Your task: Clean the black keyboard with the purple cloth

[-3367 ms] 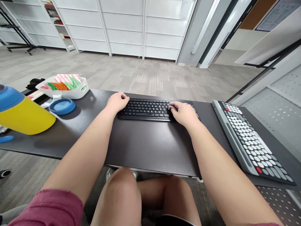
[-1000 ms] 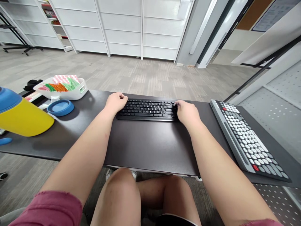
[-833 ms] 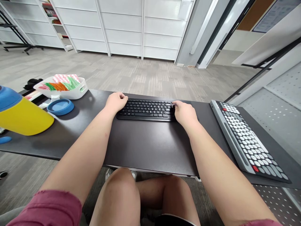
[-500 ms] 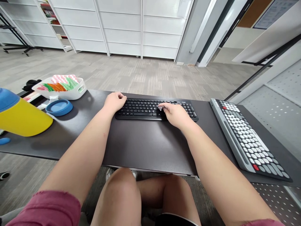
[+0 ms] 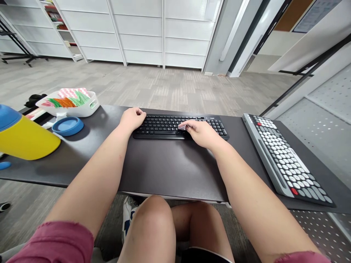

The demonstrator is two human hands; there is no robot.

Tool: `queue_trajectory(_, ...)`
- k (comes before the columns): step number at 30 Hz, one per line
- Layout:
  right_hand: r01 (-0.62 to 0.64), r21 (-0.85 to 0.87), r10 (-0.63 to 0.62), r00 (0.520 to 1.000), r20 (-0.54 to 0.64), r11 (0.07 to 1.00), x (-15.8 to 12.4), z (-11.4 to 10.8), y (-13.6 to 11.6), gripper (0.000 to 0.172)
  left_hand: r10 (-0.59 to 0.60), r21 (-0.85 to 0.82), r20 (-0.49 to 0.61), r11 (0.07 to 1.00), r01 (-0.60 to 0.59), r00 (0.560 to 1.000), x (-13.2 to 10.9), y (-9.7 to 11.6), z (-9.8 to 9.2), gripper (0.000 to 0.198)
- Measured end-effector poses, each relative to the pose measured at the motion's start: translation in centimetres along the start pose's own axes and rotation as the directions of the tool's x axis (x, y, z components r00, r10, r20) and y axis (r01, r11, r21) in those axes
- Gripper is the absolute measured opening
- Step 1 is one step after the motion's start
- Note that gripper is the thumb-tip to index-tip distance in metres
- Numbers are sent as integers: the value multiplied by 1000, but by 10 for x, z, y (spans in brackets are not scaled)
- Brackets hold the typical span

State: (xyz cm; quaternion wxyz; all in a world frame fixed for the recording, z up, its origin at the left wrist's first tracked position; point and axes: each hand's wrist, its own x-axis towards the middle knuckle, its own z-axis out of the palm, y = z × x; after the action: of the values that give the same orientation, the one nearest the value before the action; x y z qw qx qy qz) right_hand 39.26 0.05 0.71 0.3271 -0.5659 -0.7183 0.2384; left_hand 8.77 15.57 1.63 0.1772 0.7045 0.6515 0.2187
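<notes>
A black keyboard (image 5: 161,132) lies flat on the dark desk in front of me. My left hand (image 5: 132,119) grips its left end, thumb on the top edge and fingers curled. Over the middle-right keys, my right hand (image 5: 199,131) pinches a small crumpled whitish wipe (image 5: 184,127) against the keys. Only a bit of the wipe shows between the fingers; the rest is hidden.
To the right stands a grey keyboard (image 5: 290,160) with white round keys. On the left are a yellow container with a blue top (image 5: 27,137), a blue lid (image 5: 68,126) and a white basket (image 5: 91,106) of coloured cloths. The desk's front edge (image 5: 175,197) is above my knees.
My right hand has slid slightly left along the keys with the wipe. The left hand keeps its hold on the keyboard's end. The whole view has shifted a little.
</notes>
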Motion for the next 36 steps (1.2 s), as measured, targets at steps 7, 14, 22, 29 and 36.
queue_trajectory(7,-24,56,30,993,-117,998,0,4,-2,37,19,-10,-10,1000,-19,1000,2,-4,1,14)
queue_trajectory(14,-281,-210,195,915,-354,937,1,-8,-5,42,29,-12,-9,1000,-29,1000,4,-5,2,13)
queue_trajectory(22,-188,-302,159,980,-118,935,2,-4,-3,44,23,6,-3,1000,-23,1000,3,-2,1,13)
queue_trajectory(29,-25,-126,23,1000,-18,992,0,0,-7,41,15,9,-1,1000,-15,1000,3,-1,0,13)
queue_trajectory(36,4,-20,-6,998,-59,1000,0,3,-15,37,-1,-5,-4,1000,1,1000,3,-1,-1,13)
